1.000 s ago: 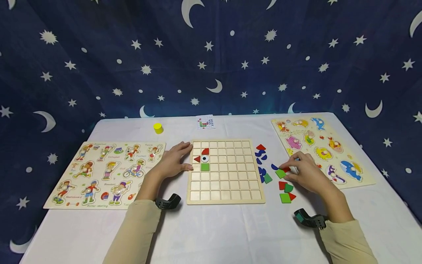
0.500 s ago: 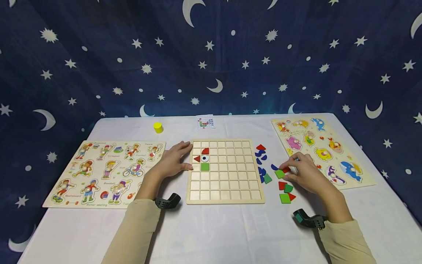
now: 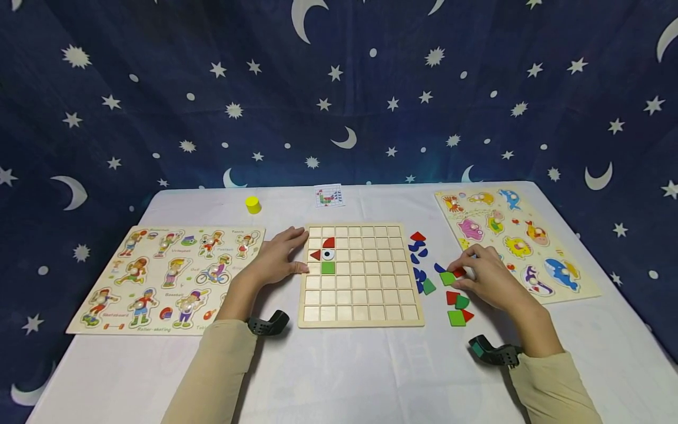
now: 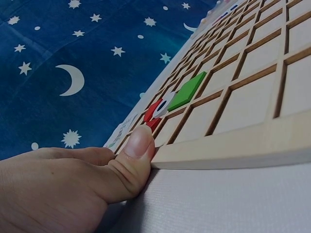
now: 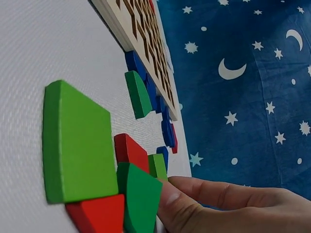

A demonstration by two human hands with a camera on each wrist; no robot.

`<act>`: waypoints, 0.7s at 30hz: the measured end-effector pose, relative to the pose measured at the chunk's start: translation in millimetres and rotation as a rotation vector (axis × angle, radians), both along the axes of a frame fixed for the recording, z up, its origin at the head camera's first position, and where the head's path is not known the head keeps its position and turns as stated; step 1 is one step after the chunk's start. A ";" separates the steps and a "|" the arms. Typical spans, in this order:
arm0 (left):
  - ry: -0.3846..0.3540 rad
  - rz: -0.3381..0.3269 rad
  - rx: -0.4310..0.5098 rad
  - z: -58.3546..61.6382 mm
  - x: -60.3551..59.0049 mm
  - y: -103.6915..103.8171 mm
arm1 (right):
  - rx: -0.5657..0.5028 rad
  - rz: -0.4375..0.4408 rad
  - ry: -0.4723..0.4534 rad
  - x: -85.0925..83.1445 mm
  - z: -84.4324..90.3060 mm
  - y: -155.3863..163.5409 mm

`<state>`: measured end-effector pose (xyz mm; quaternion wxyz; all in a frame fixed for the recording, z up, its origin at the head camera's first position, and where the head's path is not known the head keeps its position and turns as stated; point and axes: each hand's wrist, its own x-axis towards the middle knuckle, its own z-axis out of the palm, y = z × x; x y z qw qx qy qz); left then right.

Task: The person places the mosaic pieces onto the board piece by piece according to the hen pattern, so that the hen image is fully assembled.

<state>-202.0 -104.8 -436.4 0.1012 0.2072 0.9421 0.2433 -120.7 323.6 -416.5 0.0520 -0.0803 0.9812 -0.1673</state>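
Almost nothing has moved in the last second: left hand (image 3: 278, 257) stays flat, fingers straight, against the grid board (image 3: 361, 275) edge, right hand (image 3: 489, 277) still pinches a green square (image 3: 448, 278) on the surface, not yet lifted toward the board

A white surface (image 3: 339, 377) stands before a dark blue backdrop (image 3: 339, 88) printed with moons and stars. A sports puzzle (image 3: 169, 277) lies at the left, a sea-animal puzzle (image 3: 516, 238) at the right. Near the far edge sit a yellow cylinder (image 3: 253, 204) and a small pattern card (image 3: 328, 196), apart from each other.
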 end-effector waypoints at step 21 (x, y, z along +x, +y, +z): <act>0.005 0.003 -0.012 -0.4 -0.7 0.1 | -0.060 0.076 0.101 -6.4 28.6 -69.1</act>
